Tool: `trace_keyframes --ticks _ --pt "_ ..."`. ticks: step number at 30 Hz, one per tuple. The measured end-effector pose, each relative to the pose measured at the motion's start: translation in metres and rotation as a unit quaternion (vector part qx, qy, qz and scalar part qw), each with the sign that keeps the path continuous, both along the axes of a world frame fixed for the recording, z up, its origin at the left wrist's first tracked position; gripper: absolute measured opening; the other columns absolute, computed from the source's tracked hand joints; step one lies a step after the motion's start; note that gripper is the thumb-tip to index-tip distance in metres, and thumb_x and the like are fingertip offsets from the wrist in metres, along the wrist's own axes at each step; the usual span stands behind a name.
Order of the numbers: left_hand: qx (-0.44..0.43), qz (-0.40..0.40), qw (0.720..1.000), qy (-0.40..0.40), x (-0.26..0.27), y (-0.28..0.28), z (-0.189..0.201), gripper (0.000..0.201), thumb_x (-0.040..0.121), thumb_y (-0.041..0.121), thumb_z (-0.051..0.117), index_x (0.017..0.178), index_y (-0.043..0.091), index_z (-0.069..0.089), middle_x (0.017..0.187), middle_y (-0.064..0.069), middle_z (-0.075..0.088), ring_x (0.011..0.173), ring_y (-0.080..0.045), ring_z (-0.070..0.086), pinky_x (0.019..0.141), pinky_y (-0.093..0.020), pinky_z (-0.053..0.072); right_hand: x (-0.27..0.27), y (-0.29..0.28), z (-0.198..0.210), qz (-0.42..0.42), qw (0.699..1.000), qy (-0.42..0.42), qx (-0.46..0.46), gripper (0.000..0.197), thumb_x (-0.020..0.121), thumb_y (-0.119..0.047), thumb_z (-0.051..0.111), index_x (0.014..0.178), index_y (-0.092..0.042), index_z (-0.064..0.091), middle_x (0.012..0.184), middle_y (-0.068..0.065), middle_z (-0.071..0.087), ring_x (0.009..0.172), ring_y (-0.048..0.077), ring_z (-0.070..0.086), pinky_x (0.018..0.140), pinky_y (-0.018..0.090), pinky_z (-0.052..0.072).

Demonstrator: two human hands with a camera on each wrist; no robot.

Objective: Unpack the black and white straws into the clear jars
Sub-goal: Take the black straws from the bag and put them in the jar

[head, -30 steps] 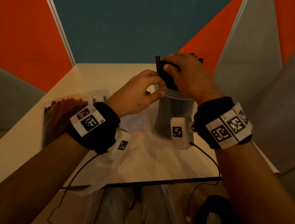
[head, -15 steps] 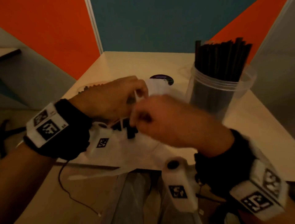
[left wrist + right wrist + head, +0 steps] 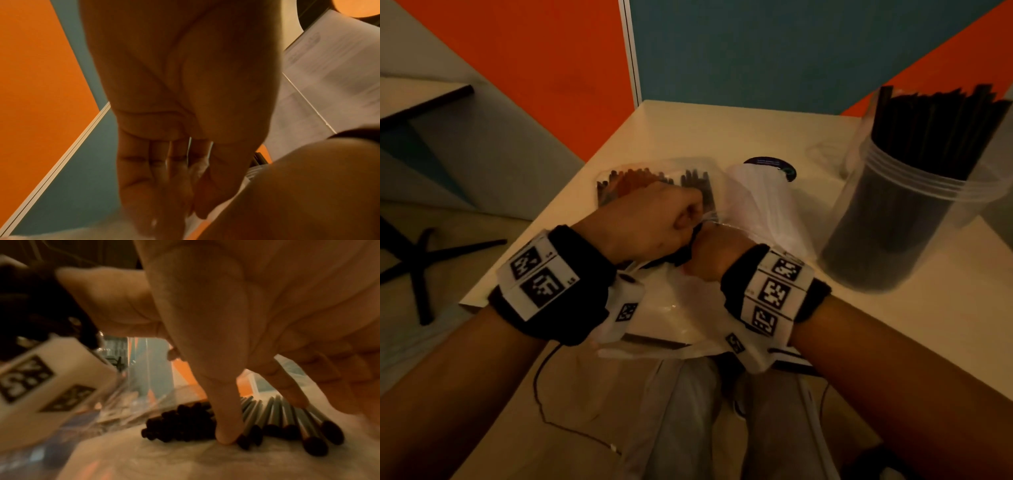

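Observation:
A clear jar (image 3: 914, 209) packed with upright black straws (image 3: 935, 130) stands at the right of the table. A clear plastic bag (image 3: 654, 178) holding more black straws lies at the table's left. My left hand (image 3: 671, 219) is fisted on the bag's film at its mouth; the left wrist view shows the film pinched in the curled fingers (image 3: 179, 162). My right hand (image 3: 709, 253) reaches into the bag, largely hidden in the head view. In the right wrist view its thumb (image 3: 226, 433) and fingers close round a bunch of black straws (image 3: 287, 420).
A second clear plastic bag (image 3: 760, 202) lies crumpled between the straw bag and the jar. A dark round lid (image 3: 774, 164) sits behind it. The table edge (image 3: 482, 301) runs near my left wrist. Orange and blue partition walls (image 3: 756, 51) close the back.
Both hands have left the jar and moved left to the straw bag. The left hand has taken hold of the bag's mouth and the right has gone inside onto the straws.

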State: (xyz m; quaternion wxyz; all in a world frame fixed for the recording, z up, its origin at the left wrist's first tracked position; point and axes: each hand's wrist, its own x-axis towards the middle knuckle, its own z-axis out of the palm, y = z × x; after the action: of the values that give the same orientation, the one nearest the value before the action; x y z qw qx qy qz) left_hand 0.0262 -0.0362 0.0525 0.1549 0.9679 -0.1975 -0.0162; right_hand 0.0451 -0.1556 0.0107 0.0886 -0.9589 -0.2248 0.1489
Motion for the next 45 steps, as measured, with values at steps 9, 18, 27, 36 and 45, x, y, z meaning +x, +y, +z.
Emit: trace_keyframes --ticks 9,18,27,36,45 --pt "-0.034 -0.011 0.999 0.003 0.004 0.001 -0.005 0.015 0.088 0.017 0.06 0.104 0.017 0.062 0.089 -0.001 0.063 0.078 -0.013 0.057 0.066 -0.027 0.047 0.003 0.003 0.001 -0.019 0.998 0.052 -0.011 0.034 0.099 -0.02 0.04 0.127 -0.005 0.051 0.13 0.013 0.054 0.12 0.024 0.05 0.094 0.025 0.037" --pt "-0.048 -0.009 0.999 -0.001 0.005 0.003 -0.004 0.014 0.088 0.015 0.062 0.1 0.019 0.062 0.089 0.001 0.063 0.076 -0.009 0.056 0.068 -0.031 0.049 0.005 0.009 0.011 0.0 0.999 0.045 -0.016 0.038 0.099 -0.026 0.044 0.133 -0.01 0.048 0.134 0.009 0.051 0.124 0.022 0.047 0.098 0.025 0.036" --pt "-0.048 -0.008 0.999 -0.001 0.001 0.003 -0.001 0.014 0.087 0.015 0.063 0.1 0.018 0.063 0.087 -0.003 0.064 0.078 -0.017 0.059 0.07 -0.033 0.049 0.005 0.013 0.006 0.001 0.999 0.026 -0.021 0.039 0.094 -0.024 0.053 0.131 -0.012 0.05 0.134 0.01 0.052 0.123 0.025 0.048 0.102 0.03 0.036" --pt "-0.044 -0.009 0.999 0.006 0.002 0.002 -0.007 0.017 0.085 0.016 0.064 0.09 0.029 0.055 0.083 0.001 0.062 0.074 -0.012 0.058 0.065 -0.029 0.047 -0.003 0.0 -0.006 -0.046 0.999 0.001 0.021 0.026 0.097 -0.02 0.043 0.116 -0.007 0.057 0.117 0.011 0.059 0.108 0.026 0.057 0.086 0.028 0.043" --pt "-0.055 -0.01 0.998 0.003 0.001 0.001 -0.014 0.017 0.085 0.012 0.064 0.091 0.027 0.059 0.085 -0.003 0.066 0.075 -0.015 0.061 0.07 -0.038 0.053 -0.017 -0.009 -0.003 -0.039 0.998 0.004 0.041 0.028 0.1 -0.021 0.038 0.119 -0.008 0.053 0.111 0.008 0.059 0.099 0.023 0.058 0.073 0.023 0.036"
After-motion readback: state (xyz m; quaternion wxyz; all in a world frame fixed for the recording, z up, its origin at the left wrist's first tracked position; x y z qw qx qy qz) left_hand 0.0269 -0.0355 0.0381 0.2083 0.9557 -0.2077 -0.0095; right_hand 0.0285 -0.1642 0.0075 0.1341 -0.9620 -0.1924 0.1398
